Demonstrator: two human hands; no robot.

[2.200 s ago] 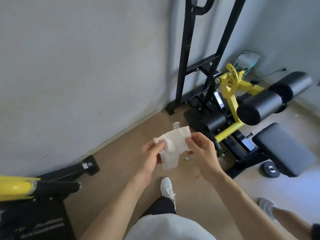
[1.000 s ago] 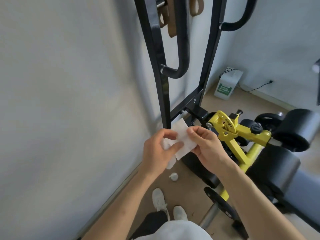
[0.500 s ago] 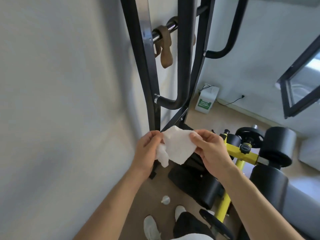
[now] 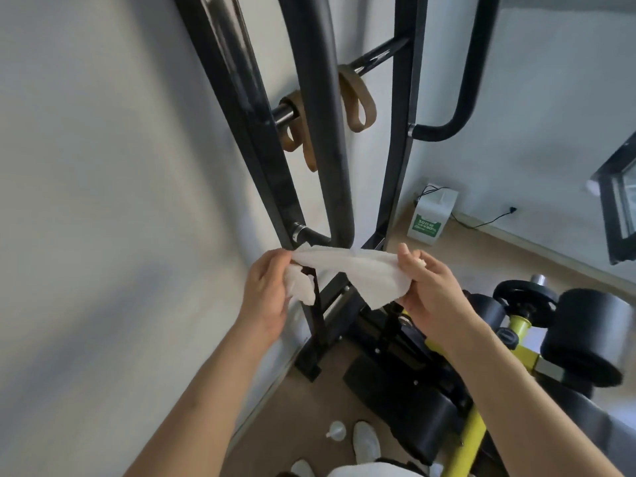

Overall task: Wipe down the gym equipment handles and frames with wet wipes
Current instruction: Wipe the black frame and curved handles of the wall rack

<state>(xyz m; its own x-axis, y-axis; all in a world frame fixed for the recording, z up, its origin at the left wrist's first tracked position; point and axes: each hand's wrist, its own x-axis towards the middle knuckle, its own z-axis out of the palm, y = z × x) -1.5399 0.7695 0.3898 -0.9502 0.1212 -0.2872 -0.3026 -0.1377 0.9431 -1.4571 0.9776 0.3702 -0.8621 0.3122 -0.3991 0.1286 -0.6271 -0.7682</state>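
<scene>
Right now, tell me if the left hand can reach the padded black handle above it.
Probably yes. The left hand pinches the wet wipe just below the lower bend of the padded black handle, nothing between them. The right hand pinches the wipe's other end and must follow or let go.

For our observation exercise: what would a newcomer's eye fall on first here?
The white wet wipe, stretched between the left hand and right hand at the centre, both pinching it. Behind it rise the black frame uprights, with a thick handle and tan straps on a crossbar; a yellow bench frame sits lower right.
</scene>
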